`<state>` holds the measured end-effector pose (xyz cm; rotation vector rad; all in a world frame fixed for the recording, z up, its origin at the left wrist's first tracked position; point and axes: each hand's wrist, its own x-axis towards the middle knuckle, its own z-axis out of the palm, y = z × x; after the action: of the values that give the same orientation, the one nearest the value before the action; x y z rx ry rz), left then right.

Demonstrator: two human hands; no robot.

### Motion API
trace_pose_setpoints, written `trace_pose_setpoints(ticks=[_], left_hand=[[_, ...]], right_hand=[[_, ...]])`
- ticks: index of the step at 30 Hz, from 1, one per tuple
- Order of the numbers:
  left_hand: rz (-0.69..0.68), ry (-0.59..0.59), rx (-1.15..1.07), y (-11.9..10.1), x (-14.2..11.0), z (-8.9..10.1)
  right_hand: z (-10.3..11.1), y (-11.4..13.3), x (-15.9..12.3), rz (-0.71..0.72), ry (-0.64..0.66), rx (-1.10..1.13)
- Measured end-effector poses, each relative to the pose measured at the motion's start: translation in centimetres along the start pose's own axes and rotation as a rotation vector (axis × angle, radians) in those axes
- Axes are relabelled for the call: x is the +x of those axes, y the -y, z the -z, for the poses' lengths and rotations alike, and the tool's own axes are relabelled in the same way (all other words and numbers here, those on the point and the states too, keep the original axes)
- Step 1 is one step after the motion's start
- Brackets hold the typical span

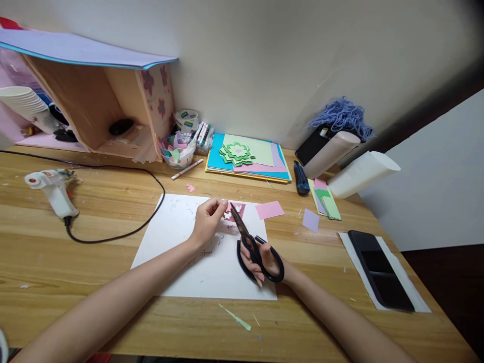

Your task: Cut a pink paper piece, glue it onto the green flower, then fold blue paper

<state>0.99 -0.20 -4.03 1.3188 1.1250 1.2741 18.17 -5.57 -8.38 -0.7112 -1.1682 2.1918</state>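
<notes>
My right hand (264,262) grips black-handled scissors (245,237), fingers through the loops, blades pointing up and left. Their tips meet a small pink paper piece (239,209) with cut-out shapes. My left hand (207,220) pinches that pink piece at its left edge. Both hands work above a white sheet (181,252) lying on the wooden table (75,262). Tiny paper scraps lie scattered on the sheet.
A white glue gun (53,189) with a black cord lies at the left. A pink square (269,209) and a lilac square (310,220) lie right of the sheet. Coloured paper stack (247,157) with green flower, a black phone (380,269), blue cutter (301,180), scrap bowl (177,152) stand around.
</notes>
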Motion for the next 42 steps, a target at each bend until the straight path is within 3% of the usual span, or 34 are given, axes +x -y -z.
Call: trace_pose_setpoints(ticks=[9, 19, 32, 42], left_hand=[[0.006, -0.069, -0.043, 0.30, 0.25, -0.05], [0.002, 0.079, -0.056, 0.27, -0.04, 0.11], [-0.049, -0.066, -0.021, 0.60, 0.16, 0.05], [-0.025, 0.027, -0.057, 0.46, -0.12, -0.02]], right_hand=[[0.01, 0.27, 0.02, -0.021, 0.023, -0.019], [-0.05, 0.03, 0.06, 0.018, -0.003, -0.019], [0.04, 0.19, -0.10, -0.011, 0.004, -0.027], [-0.10, 0.10, 0.12, -0.013, 0.070, 0.109]])
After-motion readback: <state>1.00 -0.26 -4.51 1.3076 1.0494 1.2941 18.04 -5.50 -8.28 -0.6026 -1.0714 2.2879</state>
